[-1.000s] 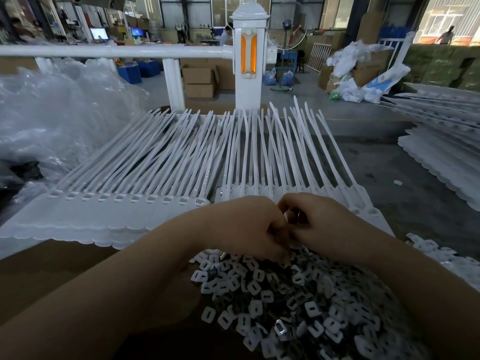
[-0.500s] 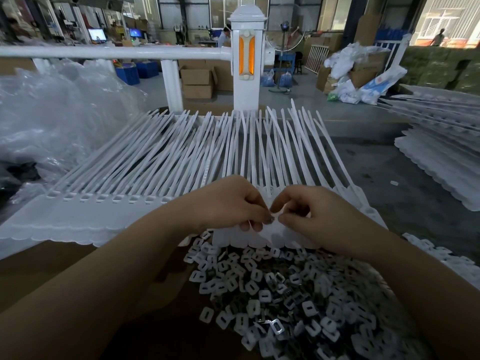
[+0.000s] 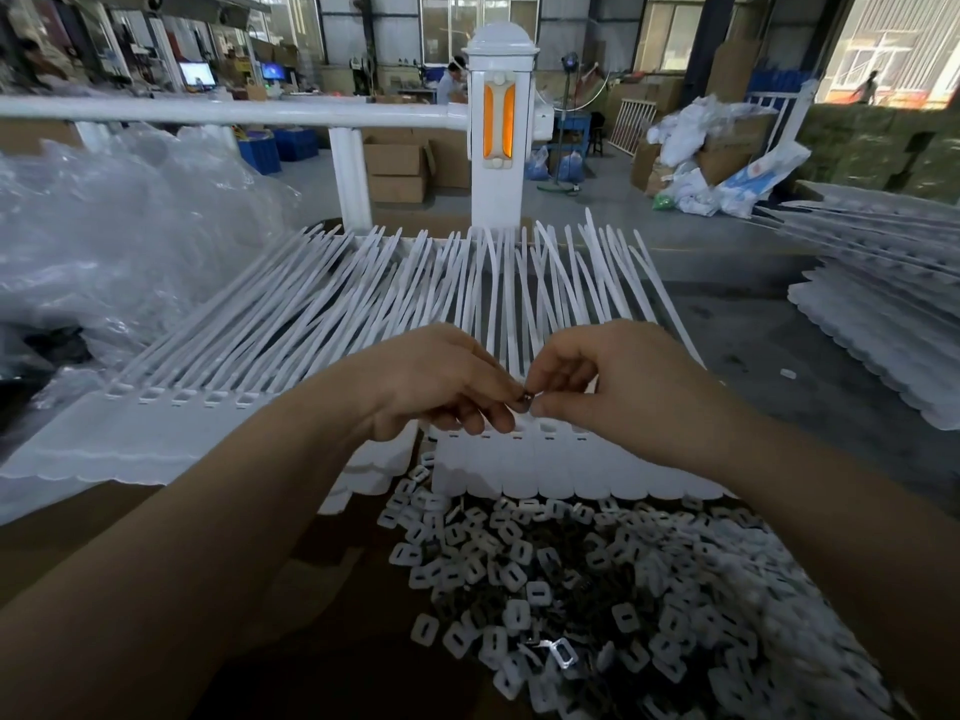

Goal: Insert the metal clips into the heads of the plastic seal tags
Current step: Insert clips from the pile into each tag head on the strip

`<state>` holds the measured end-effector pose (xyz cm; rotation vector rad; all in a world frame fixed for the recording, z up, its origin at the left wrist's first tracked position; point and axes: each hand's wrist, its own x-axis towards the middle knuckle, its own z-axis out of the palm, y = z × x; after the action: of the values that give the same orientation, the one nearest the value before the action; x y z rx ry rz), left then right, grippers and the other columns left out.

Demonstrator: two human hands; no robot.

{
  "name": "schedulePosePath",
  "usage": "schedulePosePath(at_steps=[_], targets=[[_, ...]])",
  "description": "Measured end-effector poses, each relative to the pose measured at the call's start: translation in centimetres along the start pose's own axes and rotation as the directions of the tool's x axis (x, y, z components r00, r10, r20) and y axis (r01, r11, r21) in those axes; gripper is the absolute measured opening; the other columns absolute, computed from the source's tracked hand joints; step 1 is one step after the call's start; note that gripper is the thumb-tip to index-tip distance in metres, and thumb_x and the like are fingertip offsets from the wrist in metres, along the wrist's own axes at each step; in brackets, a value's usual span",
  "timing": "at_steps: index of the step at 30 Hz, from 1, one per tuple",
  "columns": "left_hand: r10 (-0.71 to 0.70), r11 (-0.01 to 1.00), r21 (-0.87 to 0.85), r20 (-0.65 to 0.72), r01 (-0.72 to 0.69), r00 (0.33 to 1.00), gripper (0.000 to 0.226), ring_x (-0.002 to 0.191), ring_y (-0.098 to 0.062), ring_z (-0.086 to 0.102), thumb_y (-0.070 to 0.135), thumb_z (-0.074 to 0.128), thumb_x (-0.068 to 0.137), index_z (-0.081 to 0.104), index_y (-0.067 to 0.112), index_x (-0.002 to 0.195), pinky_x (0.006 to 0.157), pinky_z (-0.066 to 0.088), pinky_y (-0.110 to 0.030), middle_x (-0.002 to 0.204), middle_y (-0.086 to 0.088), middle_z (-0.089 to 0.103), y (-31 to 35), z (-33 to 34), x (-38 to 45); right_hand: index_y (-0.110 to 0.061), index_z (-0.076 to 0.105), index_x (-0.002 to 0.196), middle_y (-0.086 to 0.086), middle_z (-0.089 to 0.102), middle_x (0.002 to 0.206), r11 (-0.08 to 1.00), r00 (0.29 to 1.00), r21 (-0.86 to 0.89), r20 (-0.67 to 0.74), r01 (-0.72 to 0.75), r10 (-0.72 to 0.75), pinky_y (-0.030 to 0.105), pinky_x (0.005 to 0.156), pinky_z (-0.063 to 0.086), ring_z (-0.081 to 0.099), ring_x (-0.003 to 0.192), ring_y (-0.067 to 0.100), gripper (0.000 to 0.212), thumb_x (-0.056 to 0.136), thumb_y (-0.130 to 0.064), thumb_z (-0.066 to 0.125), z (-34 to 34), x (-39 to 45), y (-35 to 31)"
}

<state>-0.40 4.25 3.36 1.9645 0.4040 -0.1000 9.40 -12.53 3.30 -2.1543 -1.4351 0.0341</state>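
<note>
White plastic seal tags lie in joined strips, their tails fanning away from me. The strip under my hands [image 3: 571, 470] shows a row of slotted heads; a longer strip [image 3: 171, 402] lies to the left. My left hand [image 3: 441, 381] and my right hand [image 3: 613, 387] meet fingertip to fingertip just above those heads. Between the fingertips both hands pinch one small dark metal clip [image 3: 525, 397]. A heap of loose metal clips and small white plastic squares [image 3: 597, 589] lies close to me below the strip.
A crumpled clear plastic sheet [image 3: 119, 241] bulks at the left. A white rail and post with an orange reflector [image 3: 497, 122] stand behind the tags. More stacked tag strips [image 3: 883, 324] lie at the right. Brown cardboard [image 3: 130, 517] lies under the work.
Both hands have risen from the clip heap to above the tag heads. The tag strip under them, hidden one second ago, now shows in full.
</note>
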Motion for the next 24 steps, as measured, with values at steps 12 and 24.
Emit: schedulePosePath(at_steps=[12,24], targets=[[0.025,0.999,0.034,-0.048,-0.023,0.999,0.01,0.057,-0.004,0.058,0.019,0.066,0.09,0.074,0.015,0.085,0.054,0.041,-0.019,0.08,0.0,0.074,0.2,-2.0,-0.5,-0.019,0.073,0.073,-0.011,0.064,0.055,0.9,0.947,0.293,0.109,-0.321,0.303,0.012,0.04,0.037,0.05,0.043,-0.002,0.006,0.079,-0.019,0.071,0.6,2.4,-1.1],[0.065,0.988,0.149,-0.125,-0.046,0.99,0.005,0.059,-0.005,0.056,0.022,0.07,0.087,0.071,0.016,0.085,0.058,0.04,-0.021,0.072,0.004,0.071,0.4,-2.3,-0.9,-0.009,0.071,0.083,0.001,0.07,0.066,0.7,0.903,0.572,0.228,-0.427,0.364,0.019,0.05,0.045,0.057,0.054,0.006,0.004,0.085,-0.012,0.069,1.0,3.1,-1.0]])
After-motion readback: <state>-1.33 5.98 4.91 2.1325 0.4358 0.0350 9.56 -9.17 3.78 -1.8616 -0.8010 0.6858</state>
